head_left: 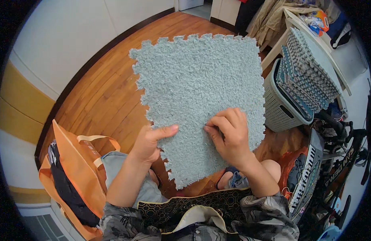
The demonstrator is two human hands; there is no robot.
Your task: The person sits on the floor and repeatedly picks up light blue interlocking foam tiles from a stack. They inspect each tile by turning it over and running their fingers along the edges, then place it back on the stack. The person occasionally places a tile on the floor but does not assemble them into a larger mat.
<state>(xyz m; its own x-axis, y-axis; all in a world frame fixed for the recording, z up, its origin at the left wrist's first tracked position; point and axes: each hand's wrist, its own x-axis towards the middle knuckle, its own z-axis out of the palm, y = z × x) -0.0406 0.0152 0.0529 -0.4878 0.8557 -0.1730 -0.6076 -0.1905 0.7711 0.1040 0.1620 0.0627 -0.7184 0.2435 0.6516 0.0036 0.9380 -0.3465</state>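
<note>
A pale blue-green shaggy interlocking floor mat tile (197, 76), with toothed edges, is held up before me at a tilt. My left hand (147, 142) grips its left edge, thumb on the pile and the other fingers hidden underneath. Over the lower right part of the tile is my right hand (233, 134), its thumb and forefinger pinched together at the pile. Whatever sits between those fingertips, if anything, is too small to make out.
To the right, a grey perforated basket (278, 106) holds a stack of similar mat tiles (308, 68). An orange fabric bag (79, 172) with dark cloth inside stands at left. A keyboard instrument (304, 180) and a bicycle (346, 156) are at right. Wooden flooring (97, 96) lies beneath.
</note>
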